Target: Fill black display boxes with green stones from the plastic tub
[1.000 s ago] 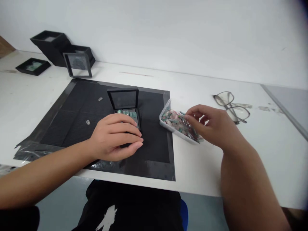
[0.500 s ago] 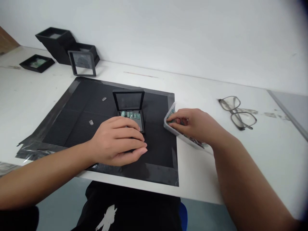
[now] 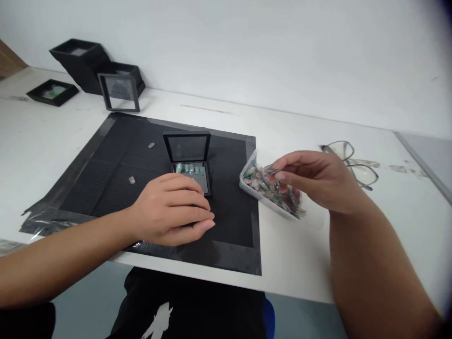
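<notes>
On the black mat (image 3: 229, 207) stands a small black case (image 3: 187, 147), its clear-windowed lid raised. Several green press-on nails (image 3: 197, 169) line up along the back of its grey base. My left hand (image 3: 174, 209) lies palm down over the case's front edge, fingers stretched and hiding that part. To the right, a clear plastic box (image 3: 249, 190) holds a heap of green and pinkish nails (image 3: 268, 188). Just above this heap, my right hand (image 3: 314, 179) pinches a thin green press-on nail (image 3: 273, 171) between thumb and fingers.
Two small clear nail pieces (image 3: 132, 180) lie on the mat's left half. Black frames (image 3: 83, 66) are stacked at the back left, with a flat frame (image 3: 52, 92) beside them. Eyeglasses (image 3: 363, 175) rest on the white table (image 3: 293, 263), partly behind my right hand.
My right hand has lifted out of the clear box and drawn slightly right, now with a green press-on nail showing in its pinch. The left hand stays in place.
</notes>
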Available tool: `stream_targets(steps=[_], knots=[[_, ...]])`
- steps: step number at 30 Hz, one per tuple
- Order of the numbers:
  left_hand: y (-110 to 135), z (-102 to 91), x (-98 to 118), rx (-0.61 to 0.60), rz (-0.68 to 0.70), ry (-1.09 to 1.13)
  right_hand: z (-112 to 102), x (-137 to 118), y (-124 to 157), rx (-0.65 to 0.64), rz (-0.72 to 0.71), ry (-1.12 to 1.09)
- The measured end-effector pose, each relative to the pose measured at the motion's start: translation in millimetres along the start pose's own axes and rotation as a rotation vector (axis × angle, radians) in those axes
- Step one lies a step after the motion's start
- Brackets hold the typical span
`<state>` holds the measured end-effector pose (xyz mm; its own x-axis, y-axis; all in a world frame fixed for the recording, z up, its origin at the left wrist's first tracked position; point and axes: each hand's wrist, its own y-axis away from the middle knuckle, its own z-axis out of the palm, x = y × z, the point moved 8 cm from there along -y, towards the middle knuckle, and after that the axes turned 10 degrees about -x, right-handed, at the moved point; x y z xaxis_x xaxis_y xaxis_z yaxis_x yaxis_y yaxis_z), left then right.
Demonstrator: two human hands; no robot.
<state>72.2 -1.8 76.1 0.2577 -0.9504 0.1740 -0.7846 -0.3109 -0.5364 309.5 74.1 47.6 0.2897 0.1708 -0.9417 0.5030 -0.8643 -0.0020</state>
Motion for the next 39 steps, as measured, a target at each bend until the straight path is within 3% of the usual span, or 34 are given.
stream_targets(steps=[9,16,21,27,30,34,36,39], knots=[[-1.2,-1.4,2.6,-0.026,0.003,-0.016,12.0,-1.3,-1.7,-0.12,-0.071,-0.246],[-1.8,-1.3,2.5,-0.031,0.0,-0.033,11.1,2.3,-3.6,-0.092,-0.013,-0.27],[-1.8,-0.4,1.5,-0.041,-0.008,-0.028,8.9,-1.1,-4.2,-0.04,-0.055,-0.267],[-0.2,2.0,1.3,-0.053,-0.016,-0.032,7.2,-0.7,-3.7,-0.016,-0.069,-0.192],[-0.1,3.8,-0.3,-0.061,-0.019,-0.026,2.5,1.9,-3.1,0.062,-0.037,-0.158],[-0.8,4.9,-5.4,-0.059,-0.043,-0.015,-1.9,8.0,-1.3,0.158,0.059,0.077],[-0.8,6.0,-8.0,-0.062,-0.056,-0.011,1.5,11.7,-1.6,0.138,0.114,0.256],[-0.2,8.3,-11.4,-0.071,-0.074,-0.015,15.9,19.3,-4.4,-0.003,0.164,0.387]])
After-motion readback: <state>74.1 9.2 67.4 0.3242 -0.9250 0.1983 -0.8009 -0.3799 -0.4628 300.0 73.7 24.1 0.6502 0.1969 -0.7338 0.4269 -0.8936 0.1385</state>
